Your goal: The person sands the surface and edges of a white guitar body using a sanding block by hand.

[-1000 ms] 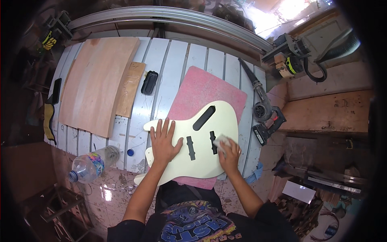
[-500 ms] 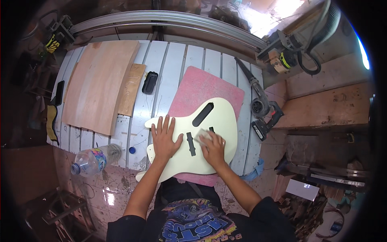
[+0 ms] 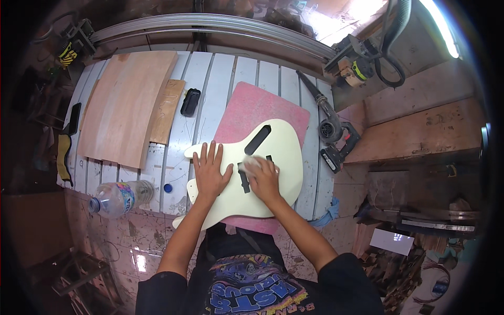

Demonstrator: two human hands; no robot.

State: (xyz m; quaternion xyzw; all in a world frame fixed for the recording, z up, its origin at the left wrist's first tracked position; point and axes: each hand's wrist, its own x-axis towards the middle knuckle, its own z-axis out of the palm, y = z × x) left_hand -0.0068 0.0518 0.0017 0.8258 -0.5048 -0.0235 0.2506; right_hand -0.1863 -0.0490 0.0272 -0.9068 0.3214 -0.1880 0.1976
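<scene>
A cream guitar body with dark elongated cavities lies flat on a pink mat. My left hand is spread on its left part, fingers pointing away from me. My right hand grips a small pale pad, slightly blurred, against the surface over the two shorter cavities, partly hiding them. Whether the pad is paper or cloth I cannot make out.
Wooden boards, a black case, a blue cap and a lying plastic bottle share the slatted table. A cordless blower lies right; rail-mounted machinery stands behind.
My right hand and pad have moved leftward across the guitar body, toward my left hand, which stays spread on it. The whole view has shifted slightly.
</scene>
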